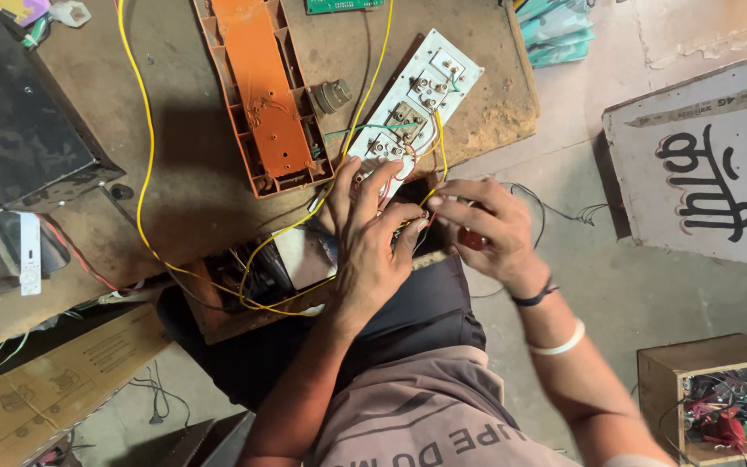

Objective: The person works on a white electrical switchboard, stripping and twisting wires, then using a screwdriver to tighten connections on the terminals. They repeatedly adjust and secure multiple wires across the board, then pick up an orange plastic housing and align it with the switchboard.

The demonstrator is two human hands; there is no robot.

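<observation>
Right now my left hand (365,238) lies spread over the near end of the white switchboard plate (415,108), fingers open and resting on its wiring. Just beside that end, my right hand (482,225) pinches a thin wire between thumb and forefinger, with something red tucked under the palm that I cannot make out. A yellow wire (140,156) loops away from the plate across the wooden bench (201,186). Left of the plate lies an orange plastic casing (261,86); beyond that sits a black box (19,112).
</observation>
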